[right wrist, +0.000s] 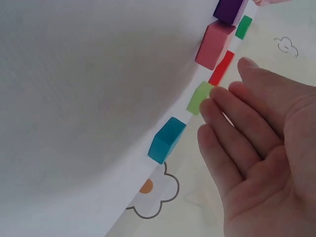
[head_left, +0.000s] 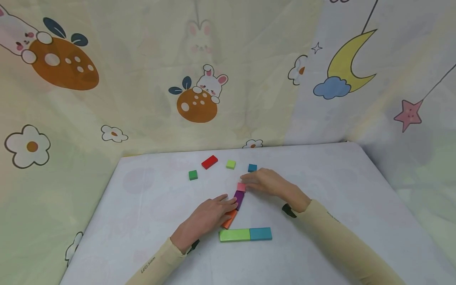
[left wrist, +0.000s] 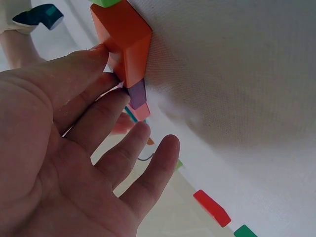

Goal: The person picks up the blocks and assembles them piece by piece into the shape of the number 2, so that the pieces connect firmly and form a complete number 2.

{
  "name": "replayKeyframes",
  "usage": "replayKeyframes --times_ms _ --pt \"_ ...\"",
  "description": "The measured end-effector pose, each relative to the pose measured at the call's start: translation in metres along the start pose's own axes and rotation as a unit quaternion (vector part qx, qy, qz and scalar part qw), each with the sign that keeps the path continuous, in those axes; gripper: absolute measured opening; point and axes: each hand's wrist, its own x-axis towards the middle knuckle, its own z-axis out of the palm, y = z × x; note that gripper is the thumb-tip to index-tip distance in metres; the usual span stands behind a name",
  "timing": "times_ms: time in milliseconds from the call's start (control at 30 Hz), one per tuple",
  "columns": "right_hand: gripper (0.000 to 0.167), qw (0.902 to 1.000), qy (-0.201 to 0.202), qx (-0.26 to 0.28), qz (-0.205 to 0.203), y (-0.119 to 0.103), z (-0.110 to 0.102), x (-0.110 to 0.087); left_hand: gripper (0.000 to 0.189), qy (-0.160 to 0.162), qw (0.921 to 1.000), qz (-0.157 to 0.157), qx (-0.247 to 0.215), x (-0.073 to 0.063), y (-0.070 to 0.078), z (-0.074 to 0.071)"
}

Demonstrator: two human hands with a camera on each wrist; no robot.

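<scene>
A purple block lies between an orange block and a small pink block, forming a slanted line. My left hand is beside this line with its fingers extended. In the left wrist view its thumb touches the side of the orange block, and its other fingers spread apart by the purple block. Close to the pink block is my right hand, fingers loosely extended and holding nothing. Whether a right fingertip touches the pink block is hard to tell.
A lime block and a blue block lie end to end in front. Farther back are a green block, a red block, a small lime block and a small blue block. Patterned cloth hangs behind the white table.
</scene>
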Motion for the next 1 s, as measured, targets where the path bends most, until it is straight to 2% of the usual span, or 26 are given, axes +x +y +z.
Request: replayKeyframes --times_ms 300,400,633,1000 --pt "0.044 0.9974 0.057 -0.022 0.037 0.007 -0.010 0.003 0.048 -0.001 1.0000 -0.003 -0.001 0.000 0.000 0.000" --pt "0.045 0.9965 0.061 -0.036 0.044 0.013 -0.014 0.005 0.048 0.000 1.0000 -0.002 -0.001 0.000 0.000 0.000" --pt "0.046 0.9963 0.026 -0.061 0.055 0.031 -0.022 0.009 0.049 -0.002 0.9999 -0.006 -0.008 0.000 0.000 0.001" --pt "0.049 0.9931 -0.043 -0.108 0.014 0.036 -0.033 0.025 0.049 -0.003 0.9999 -0.009 -0.014 0.000 0.000 0.002"
